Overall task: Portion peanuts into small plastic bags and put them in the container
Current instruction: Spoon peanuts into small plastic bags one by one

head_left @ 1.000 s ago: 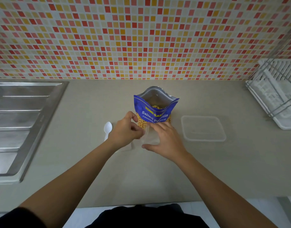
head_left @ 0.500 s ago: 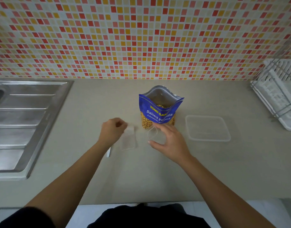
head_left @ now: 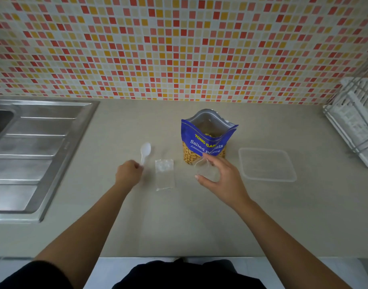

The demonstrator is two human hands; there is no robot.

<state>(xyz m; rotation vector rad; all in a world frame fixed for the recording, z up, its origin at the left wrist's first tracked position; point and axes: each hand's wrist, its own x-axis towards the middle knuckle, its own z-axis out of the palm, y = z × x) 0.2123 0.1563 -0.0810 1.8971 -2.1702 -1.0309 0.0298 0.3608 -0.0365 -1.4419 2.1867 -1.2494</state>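
Observation:
An open blue peanut pouch (head_left: pixel 208 140) stands upright on the beige counter (head_left: pixel 179 222), peanuts showing inside. My right hand (head_left: pixel 222 176) is just in front of it, holding a small clear plastic bag (head_left: pixel 206 170) up off the counter. A stack of small clear bags (head_left: pixel 164 174) lies flat to the left. My left hand (head_left: pixel 127 174) is closed around the handle of a white plastic spoon (head_left: pixel 145 151) whose bowl points away from me. A clear rectangular container (head_left: pixel 266 165) sits to the right of the pouch.
A steel sink with drainboard (head_left: pixel 33 155) fills the left side. A white dish rack (head_left: pixel 354 122) stands at the far right. A tiled wall (head_left: pixel 179 49) backs the counter.
My left hand has left the bags and moved left onto the spoon handle. My right hand keeps one clear bag, now separated from the stack lying on the counter.

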